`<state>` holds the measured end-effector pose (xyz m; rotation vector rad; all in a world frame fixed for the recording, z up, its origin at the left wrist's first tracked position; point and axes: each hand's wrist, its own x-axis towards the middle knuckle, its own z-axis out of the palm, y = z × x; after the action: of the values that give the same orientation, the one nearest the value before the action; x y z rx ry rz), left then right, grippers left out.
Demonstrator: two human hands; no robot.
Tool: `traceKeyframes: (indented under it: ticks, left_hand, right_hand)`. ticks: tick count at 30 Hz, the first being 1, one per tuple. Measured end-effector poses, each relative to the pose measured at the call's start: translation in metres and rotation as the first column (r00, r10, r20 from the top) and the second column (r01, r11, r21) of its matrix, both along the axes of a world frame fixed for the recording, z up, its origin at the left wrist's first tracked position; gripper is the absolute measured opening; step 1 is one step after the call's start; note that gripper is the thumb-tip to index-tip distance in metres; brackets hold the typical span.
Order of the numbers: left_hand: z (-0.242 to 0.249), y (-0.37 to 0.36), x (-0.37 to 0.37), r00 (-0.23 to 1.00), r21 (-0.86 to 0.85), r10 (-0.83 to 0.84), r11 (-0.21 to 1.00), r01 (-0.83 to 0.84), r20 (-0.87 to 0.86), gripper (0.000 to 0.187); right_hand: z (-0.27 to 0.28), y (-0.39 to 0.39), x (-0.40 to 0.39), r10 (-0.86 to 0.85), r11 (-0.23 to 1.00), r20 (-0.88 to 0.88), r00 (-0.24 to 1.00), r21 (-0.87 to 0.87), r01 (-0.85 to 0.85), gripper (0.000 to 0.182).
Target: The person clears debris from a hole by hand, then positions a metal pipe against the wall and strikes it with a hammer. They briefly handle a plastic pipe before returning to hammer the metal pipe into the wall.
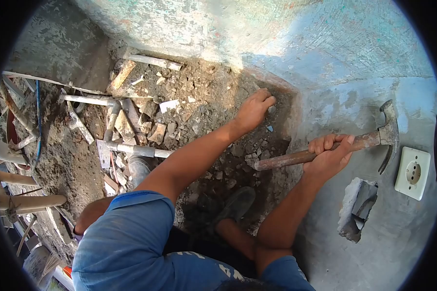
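Observation:
My right hand (329,156) is wrapped round the wooden handle of a claw hammer (287,159), whose dark metal head lies at the right, in front of the grey wall near a white socket (412,173). The handle's butt end points left over the rubble. My left hand (254,110) is closed, fingers curled, over the dirt close to the foot of the blue wall; what it holds, if anything, is hidden. Broken stones and loose soil (213,111) lie below and left of it.
White pipes (112,116) cross the rubble at the left. A rectangular hole (359,208) opens in the grey wall below the hammer head. Bamboo poles (31,201) and a blue hose (38,121) are at the far left. My shoe (239,202) rests on the dirt.

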<state>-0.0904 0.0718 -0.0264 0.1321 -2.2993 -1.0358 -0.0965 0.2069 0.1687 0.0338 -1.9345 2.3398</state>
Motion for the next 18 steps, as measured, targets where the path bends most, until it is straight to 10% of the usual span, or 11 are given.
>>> traceKeyframes:
  ticks: [3,9,13,18]
  left_hand:
    - [-0.027,-0.009,-0.015,0.994,-0.153,0.108,0.982,-0.111,-0.028,0.037]
    - [0.005,0.029,0.026,0.909,0.094,-0.032,0.996,-0.007,0.415,0.029]
    - [0.008,0.030,0.007,0.998,-0.104,-0.030,0.994,0.035,0.054,0.033]
    - [-0.029,0.011,-0.028,0.990,-0.108,-0.098,0.988,0.108,0.098,0.038]
  right_hand:
    - [0.004,-0.001,0.000,-0.005,1.000,-0.001,1.000,-0.012,0.005,0.031]
    - [0.006,-0.001,-0.004,-0.028,1.000,-0.007,1.000,-0.002,0.028,0.033]
    - [0.006,0.003,-0.004,-0.022,0.999,-0.004,1.000,-0.030,0.022,0.033]
    - [0.005,0.006,-0.007,-0.020,0.999,-0.017,1.000,-0.034,0.020,0.034]
